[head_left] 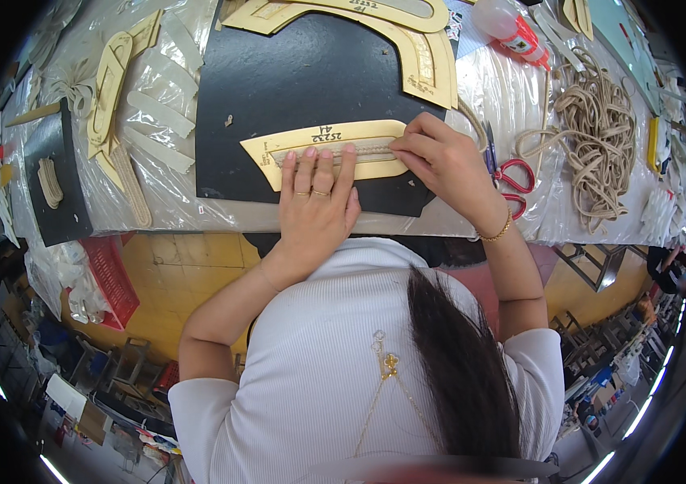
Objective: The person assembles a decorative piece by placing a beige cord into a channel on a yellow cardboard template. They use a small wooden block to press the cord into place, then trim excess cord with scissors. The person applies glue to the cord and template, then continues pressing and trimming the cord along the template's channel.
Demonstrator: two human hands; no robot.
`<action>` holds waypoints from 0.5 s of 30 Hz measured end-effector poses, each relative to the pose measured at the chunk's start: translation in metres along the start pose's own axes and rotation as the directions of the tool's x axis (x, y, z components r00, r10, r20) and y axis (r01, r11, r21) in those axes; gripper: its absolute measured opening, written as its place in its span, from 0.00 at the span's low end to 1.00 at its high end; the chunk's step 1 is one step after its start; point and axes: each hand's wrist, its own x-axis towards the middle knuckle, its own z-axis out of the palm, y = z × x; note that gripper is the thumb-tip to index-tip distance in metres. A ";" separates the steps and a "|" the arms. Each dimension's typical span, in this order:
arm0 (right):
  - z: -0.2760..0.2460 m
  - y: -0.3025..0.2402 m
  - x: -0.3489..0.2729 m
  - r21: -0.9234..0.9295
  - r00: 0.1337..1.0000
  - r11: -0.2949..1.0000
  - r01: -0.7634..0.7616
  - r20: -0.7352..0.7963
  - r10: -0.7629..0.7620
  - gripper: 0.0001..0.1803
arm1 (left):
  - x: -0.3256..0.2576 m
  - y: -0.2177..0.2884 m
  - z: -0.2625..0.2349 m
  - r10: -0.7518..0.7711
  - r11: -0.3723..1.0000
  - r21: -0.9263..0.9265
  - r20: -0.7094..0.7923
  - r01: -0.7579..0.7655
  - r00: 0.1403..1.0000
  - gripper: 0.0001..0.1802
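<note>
Head view showed the left hand (316,198) pressed flat, fingers extended, on a yellow slotted cardboard template (331,149) lying on a black sheet (294,77). The right hand (439,161) pinched a beige braided strip (335,152) in the template's slot, red-handled scissors (512,181) just beside.

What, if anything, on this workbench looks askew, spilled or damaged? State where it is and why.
Nothing looks spilled or damaged. The left hand presses flat on the yellow template, and the right hand pinches the braided strip in its slot. Only the glue bottle lies tipped over, top right, with no leak visible.
</note>
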 end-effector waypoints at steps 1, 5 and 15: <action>0.000 0.000 0.000 -0.004 1.000 1.000 -0.003 -0.001 0.003 0.07 | 0.000 0.002 0.001 -0.007 1.000 0.002 0.001 0.007 1.000 0.35; 0.001 -0.001 0.001 -0.013 1.000 1.000 -0.011 -0.001 0.011 0.06 | 0.002 0.008 0.005 -0.016 0.999 0.033 -0.009 0.017 1.000 0.35; 0.002 -0.001 0.002 -0.037 1.000 0.999 -0.001 -0.002 0.001 0.05 | 0.006 0.015 0.007 -0.010 0.999 0.043 -0.007 0.010 1.000 0.36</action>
